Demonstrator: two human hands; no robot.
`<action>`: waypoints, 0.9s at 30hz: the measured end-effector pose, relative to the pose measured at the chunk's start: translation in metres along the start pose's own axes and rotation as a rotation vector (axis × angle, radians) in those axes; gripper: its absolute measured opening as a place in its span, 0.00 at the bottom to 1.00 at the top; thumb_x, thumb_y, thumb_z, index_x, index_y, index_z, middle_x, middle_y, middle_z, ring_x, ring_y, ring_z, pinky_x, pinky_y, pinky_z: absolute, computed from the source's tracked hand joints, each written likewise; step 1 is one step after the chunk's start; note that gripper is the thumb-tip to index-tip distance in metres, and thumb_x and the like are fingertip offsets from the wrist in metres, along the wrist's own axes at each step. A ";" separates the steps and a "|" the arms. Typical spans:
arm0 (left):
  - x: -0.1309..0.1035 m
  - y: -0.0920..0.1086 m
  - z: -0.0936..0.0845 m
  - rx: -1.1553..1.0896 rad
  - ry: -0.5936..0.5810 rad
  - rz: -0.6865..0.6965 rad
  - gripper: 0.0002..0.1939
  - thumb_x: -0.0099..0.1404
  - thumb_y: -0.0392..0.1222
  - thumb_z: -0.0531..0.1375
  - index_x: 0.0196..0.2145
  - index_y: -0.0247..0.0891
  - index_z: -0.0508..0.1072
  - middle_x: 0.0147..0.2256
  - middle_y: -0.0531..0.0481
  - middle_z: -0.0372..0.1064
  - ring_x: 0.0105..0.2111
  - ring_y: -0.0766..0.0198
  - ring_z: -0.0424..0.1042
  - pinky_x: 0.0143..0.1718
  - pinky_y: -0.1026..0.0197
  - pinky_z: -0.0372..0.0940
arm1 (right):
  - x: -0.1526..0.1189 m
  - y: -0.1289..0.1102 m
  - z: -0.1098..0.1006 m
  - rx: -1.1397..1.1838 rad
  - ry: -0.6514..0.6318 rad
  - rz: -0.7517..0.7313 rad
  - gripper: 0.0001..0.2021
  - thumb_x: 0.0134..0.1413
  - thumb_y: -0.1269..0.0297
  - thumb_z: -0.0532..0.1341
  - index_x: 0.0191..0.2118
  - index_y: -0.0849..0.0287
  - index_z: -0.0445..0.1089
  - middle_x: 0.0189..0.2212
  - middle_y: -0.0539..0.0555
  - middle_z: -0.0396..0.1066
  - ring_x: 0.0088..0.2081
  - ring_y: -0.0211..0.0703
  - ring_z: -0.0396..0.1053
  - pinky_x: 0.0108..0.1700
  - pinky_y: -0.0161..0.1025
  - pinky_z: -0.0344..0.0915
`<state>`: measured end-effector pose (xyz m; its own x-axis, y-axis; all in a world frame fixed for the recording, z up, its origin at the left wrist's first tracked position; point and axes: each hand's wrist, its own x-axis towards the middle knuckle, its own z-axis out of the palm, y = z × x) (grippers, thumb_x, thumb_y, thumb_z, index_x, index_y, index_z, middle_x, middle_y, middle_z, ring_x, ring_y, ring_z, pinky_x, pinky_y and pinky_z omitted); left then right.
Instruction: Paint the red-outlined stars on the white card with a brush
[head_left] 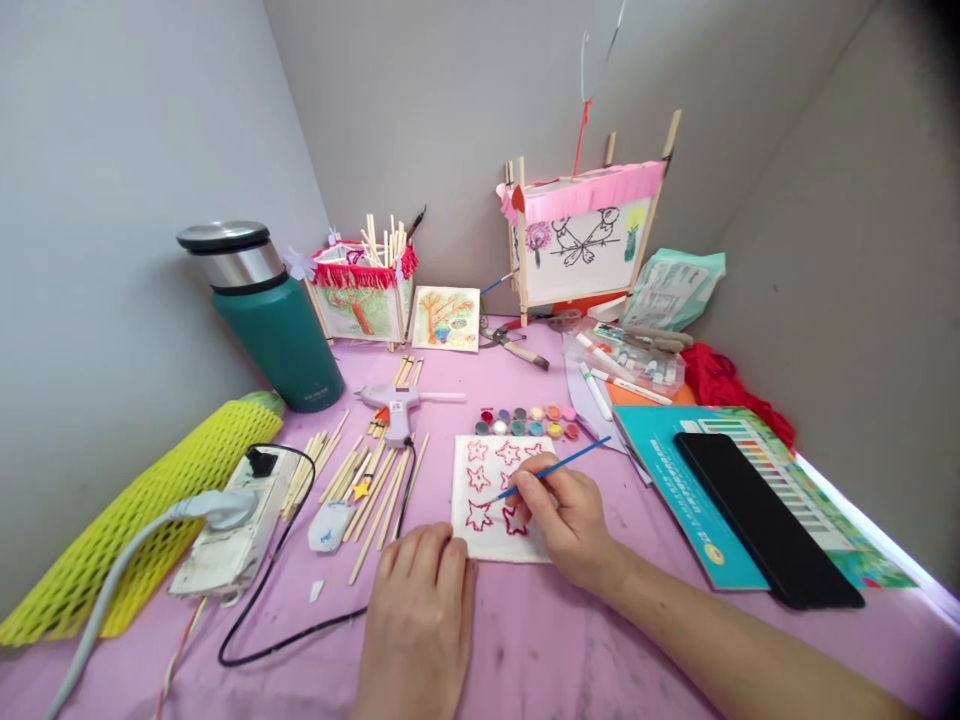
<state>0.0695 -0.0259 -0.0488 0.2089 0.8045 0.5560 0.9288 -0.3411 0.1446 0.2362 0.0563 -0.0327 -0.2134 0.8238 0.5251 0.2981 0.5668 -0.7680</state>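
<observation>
My right hand [564,515] pinches a thin blue paintbrush [574,458] over a white square card [465,545]. The brush tip meets the card, or hovers just above it, beside a red star outline [478,515] at the lower left. Several other red star outlines cover the card, some partly hidden by this hand. My left hand [424,600] lies flat on the purple tabletop, fingertips at the card's lower left corner. Just beyond the card sits a row of small paint pots [517,428] in several colours.
Left: wooden sticks [375,490], a glue gun [397,405], a power strip [236,540] with cables, and a teal bottle [277,340]. Right: a turquoise pad [675,490] under a black case [765,520], plus markers [596,392]. Behind stand pliers [517,347] and a stick-framed lantern [585,240].
</observation>
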 end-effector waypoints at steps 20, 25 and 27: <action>0.002 0.001 -0.002 -0.026 -0.016 0.001 0.06 0.64 0.34 0.55 0.39 0.36 0.68 0.41 0.44 0.67 0.40 0.55 0.64 0.42 0.50 0.61 | 0.002 0.001 0.002 -0.160 -0.068 -0.085 0.15 0.62 0.67 0.51 0.24 0.58 0.66 0.23 0.51 0.70 0.25 0.35 0.68 0.29 0.33 0.63; 0.002 0.001 -0.003 -0.017 -0.032 -0.002 0.06 0.64 0.34 0.54 0.40 0.36 0.68 0.41 0.44 0.67 0.40 0.55 0.65 0.42 0.50 0.61 | 0.002 0.001 0.003 -0.157 -0.068 -0.095 0.15 0.62 0.67 0.51 0.25 0.58 0.66 0.24 0.51 0.71 0.25 0.35 0.69 0.29 0.33 0.64; 0.002 0.001 -0.003 -0.020 -0.032 -0.005 0.06 0.64 0.34 0.54 0.40 0.36 0.68 0.41 0.44 0.67 0.41 0.55 0.65 0.42 0.50 0.61 | 0.002 0.001 0.002 -0.164 -0.075 -0.096 0.14 0.62 0.67 0.51 0.26 0.58 0.67 0.25 0.52 0.71 0.25 0.35 0.69 0.29 0.33 0.64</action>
<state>0.0699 -0.0263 -0.0452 0.2144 0.8213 0.5287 0.9238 -0.3463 0.1633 0.2339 0.0589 -0.0335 -0.3149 0.7664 0.5599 0.4193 0.6416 -0.6423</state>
